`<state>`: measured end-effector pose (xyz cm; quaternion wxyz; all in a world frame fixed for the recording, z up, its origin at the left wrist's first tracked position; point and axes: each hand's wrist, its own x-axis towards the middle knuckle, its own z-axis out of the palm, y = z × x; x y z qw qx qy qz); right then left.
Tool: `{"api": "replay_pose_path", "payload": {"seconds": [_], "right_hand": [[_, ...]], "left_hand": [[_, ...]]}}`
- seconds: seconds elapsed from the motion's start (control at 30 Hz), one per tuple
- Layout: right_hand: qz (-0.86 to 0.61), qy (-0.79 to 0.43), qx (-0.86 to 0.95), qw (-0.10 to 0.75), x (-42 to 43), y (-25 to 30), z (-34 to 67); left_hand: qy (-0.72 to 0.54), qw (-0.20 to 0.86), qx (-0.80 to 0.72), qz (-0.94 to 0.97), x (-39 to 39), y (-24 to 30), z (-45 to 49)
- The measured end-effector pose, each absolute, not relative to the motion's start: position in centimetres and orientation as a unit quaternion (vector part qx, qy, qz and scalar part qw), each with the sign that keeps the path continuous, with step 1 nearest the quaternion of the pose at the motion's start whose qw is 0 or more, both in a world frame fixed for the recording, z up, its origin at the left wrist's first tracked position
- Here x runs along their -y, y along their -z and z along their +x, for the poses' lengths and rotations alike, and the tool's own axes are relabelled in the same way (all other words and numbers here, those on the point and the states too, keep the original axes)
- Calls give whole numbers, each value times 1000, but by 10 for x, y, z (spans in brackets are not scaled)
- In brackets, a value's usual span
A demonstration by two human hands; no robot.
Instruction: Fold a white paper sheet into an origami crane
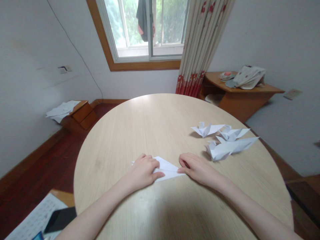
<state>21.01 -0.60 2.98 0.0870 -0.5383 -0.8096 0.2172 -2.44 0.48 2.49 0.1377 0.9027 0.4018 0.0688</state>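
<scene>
A folded white paper point(168, 167) lies flat on the round wooden table point(150, 126) near its front. My left hand point(144, 170) rests on the paper's left part, fingers curled and pressed down on it, the thumb along a crease. My right hand point(197, 167) presses the paper's right tip with curled fingers. To the right stand three finished folded paper birds point(225, 141), apart from both hands.
A dark phone point(60, 219) lies on printed sheets at the lower left, below the table's edge. A low wooden cabinet point(80, 115) with papers stands by the left wall. A wooden side table point(240, 90) with a bag stands at the back right beside a curtain.
</scene>
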Motion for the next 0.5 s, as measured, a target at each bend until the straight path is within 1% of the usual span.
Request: {"api": "replay_pose_path", "payload": {"seconds": [0.3, 0.5], "right_hand": [[-544, -225, 805, 74, 6, -33, 212], [-548, -233, 801, 69, 5, -34, 213]], "left_hand": [[-30, 134, -426, 894, -7, -30, -26], [-30, 143, -429, 892, -10, -29, -30]]}}
